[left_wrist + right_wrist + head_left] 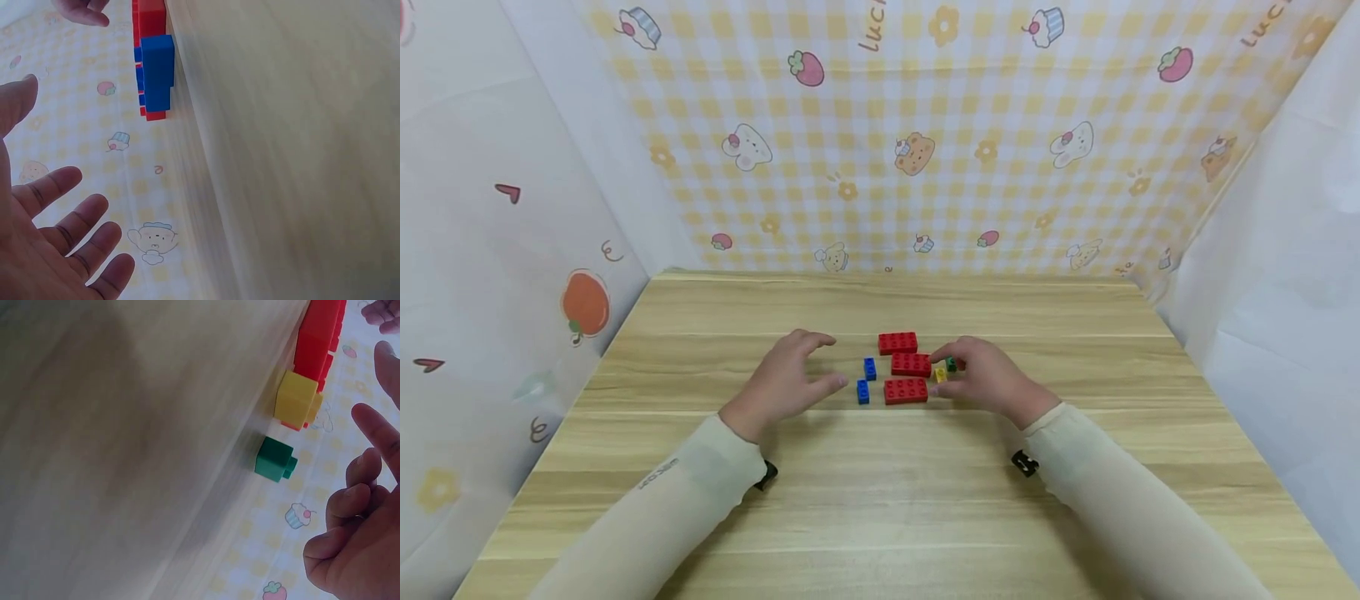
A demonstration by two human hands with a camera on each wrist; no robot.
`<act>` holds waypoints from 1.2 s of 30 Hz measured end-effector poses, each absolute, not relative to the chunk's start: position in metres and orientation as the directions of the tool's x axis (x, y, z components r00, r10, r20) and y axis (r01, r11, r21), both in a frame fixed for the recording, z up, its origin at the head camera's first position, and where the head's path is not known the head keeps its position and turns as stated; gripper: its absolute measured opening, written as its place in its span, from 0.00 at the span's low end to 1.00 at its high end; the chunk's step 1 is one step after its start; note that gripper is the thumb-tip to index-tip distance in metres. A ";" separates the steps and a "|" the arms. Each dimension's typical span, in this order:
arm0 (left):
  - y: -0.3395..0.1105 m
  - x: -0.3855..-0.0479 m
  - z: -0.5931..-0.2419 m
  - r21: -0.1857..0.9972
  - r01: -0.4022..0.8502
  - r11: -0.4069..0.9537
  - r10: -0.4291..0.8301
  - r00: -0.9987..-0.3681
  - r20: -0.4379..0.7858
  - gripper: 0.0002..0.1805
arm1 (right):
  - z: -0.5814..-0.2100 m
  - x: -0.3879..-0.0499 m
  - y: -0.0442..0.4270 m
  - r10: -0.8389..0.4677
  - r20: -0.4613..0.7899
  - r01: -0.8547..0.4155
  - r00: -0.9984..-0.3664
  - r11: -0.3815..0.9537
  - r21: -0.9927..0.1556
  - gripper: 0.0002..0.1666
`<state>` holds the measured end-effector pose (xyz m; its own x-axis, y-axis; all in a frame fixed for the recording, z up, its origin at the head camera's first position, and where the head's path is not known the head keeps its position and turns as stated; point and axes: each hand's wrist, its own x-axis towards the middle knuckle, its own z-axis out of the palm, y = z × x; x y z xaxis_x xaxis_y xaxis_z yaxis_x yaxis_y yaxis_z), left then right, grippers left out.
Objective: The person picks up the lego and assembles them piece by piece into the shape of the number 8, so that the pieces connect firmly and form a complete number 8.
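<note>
My left hand [786,379] hovers left of two small blue bricks [862,392], thumb and fingers apart and nothing held. In the left wrist view its fingers are spread, clear of the blue bricks [157,72]. On the right, my right hand [988,375] is over a small yellow brick [941,376] and a green brick [951,364], which it partly hides. Its thumb and index finger are parted while the other fingers curl loosely, holding nothing, as the right wrist view shows beside the yellow brick [295,400] and green brick [274,459]. Three red bricks [906,391] lie between the hands.
The bricks rest on a wood-grain table [880,500]. A yellow checked cloth [880,200] hangs behind its far edge, and pale sheets [490,275] stand at both sides. Something small and black [1025,462] is at the right wrist.
</note>
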<state>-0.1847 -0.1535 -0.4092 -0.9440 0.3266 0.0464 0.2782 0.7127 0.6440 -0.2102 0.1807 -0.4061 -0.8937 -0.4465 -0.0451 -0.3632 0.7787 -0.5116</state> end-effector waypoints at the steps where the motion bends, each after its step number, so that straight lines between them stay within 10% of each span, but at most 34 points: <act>1: -0.153 -0.185 -0.409 0.644 0.277 0.713 0.327 -0.944 0.044 0.37 | -0.407 -0.210 0.180 -0.448 -0.051 -0.363 -0.893 0.781 -0.509 0.27; 36: -0.126 -0.185 -0.411 0.606 0.241 0.758 0.346 -0.936 -0.059 0.27 | -0.407 -0.211 0.152 -0.423 -0.185 -0.331 -0.887 0.862 -0.384 0.16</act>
